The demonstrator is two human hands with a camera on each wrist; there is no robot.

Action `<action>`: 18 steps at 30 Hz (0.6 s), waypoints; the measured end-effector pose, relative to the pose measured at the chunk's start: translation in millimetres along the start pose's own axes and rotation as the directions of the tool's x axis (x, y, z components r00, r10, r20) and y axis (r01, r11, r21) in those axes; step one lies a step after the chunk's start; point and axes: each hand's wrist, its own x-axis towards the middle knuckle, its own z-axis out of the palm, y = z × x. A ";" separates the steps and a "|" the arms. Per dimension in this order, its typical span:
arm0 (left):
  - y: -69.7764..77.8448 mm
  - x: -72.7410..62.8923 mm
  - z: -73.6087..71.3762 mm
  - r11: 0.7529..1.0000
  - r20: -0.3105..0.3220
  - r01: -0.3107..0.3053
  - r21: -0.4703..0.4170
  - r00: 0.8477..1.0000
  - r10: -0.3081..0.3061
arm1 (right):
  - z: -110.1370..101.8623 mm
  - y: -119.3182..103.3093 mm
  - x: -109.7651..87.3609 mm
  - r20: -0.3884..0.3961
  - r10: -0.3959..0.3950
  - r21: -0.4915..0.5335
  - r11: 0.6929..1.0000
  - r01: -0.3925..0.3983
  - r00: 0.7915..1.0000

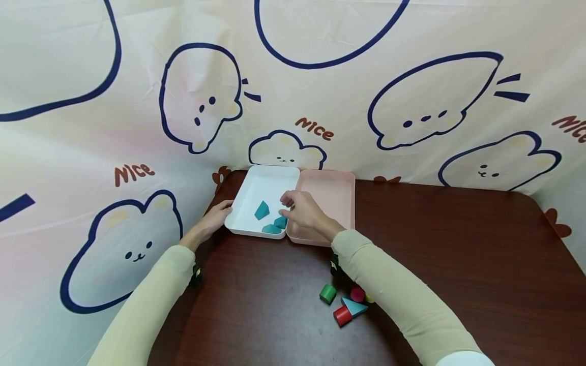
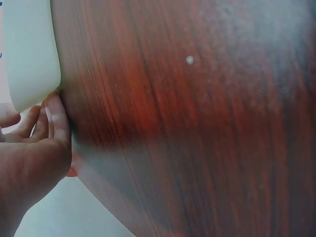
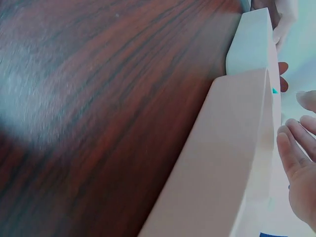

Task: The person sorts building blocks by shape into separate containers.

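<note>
My left hand (image 1: 215,217) holds the left side of a white tray (image 1: 244,190), its fingertips at the tray wall in the left wrist view. Over the right part of that tray hovers my right hand (image 1: 302,208), thumb and fingers apart with nothing between them. Inside the tray lie a teal block (image 1: 262,210) near the middle and two more teal blocks, one (image 1: 281,222) under the right fingers and one (image 1: 271,229) by the front wall. A pink tray (image 1: 331,190) stands against the white one on its right, partly covered by my right wrist.
Nearer on the brown table (image 1: 256,295) lie a green cylinder (image 1: 327,294), a red cylinder (image 1: 342,315), a light blue triangular block (image 1: 354,307) and a magenta block (image 1: 357,294). A yellow piece (image 1: 369,298) is mostly hidden by my right sleeve. A printed cloth (image 1: 348,101) hangs behind the table.
</note>
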 end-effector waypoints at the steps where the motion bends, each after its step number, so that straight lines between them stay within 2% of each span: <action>1: -0.5 0.1 0.0 1.000 -0.001 0.001 -0.001 1.000 -0.001 | -1.5 -0.1 -0.8 0.003 -0.004 0.002 1.000 0.004 1.000; 10: 0.2 2.2 0.1 1.000 -0.004 -0.002 -0.001 1.000 0.002 | -18.2 5.7 -12.9 0.019 -0.061 -0.014 0.998 0.061 0.998; 18: -0.4 0.7 -0.4 1.000 -0.004 0.003 -0.013 1.000 -0.003 | -22.2 5.0 -27.4 0.065 -0.105 -0.019 0.994 0.106 0.992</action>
